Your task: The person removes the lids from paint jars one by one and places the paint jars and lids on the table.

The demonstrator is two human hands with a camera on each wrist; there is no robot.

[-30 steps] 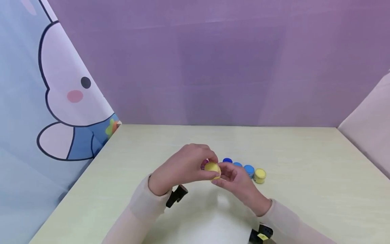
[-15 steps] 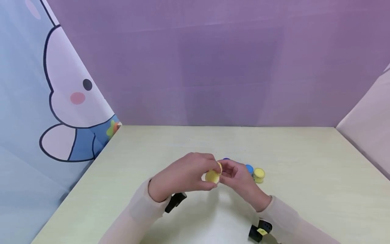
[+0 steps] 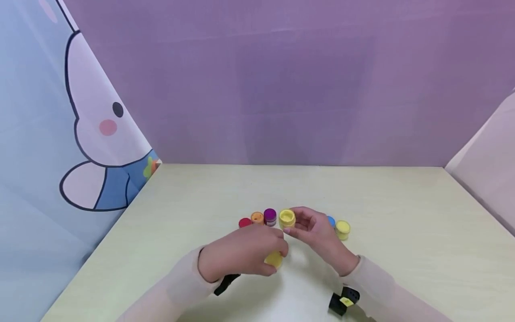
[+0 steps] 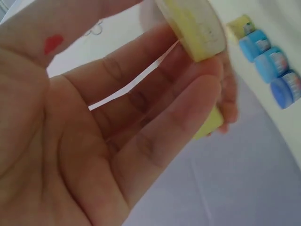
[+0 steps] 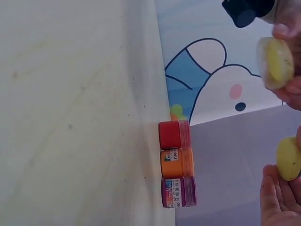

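My left hand [image 3: 268, 251] pinches a yellow lid [image 3: 274, 260] low over the table; in the left wrist view the lid [image 4: 194, 27] sits between thumb and fingertips. Just behind it, my right hand [image 3: 298, 225] grips the open yellow paint jar [image 3: 287, 218] upright. In the right wrist view the jar [image 5: 288, 158] rests in my fingers and the lid [image 5: 275, 63] hangs apart from it. Both hands are over the middle of the pale table [image 3: 402, 214].
Red [image 3: 244, 222], orange [image 3: 257, 218] and purple [image 3: 270, 216] capped jars stand in a row left of the held jar. A blue jar [image 3: 331, 221] and an open yellow jar [image 3: 343, 230] stand to its right. A purple wall closes the back and a cartoon curtain [image 3: 80, 134] the left.
The lid has come off the yellow jar. My left hand has carried it down and toward me, uncovering the red, orange and purple jars. The right hand keeps the jar in place.
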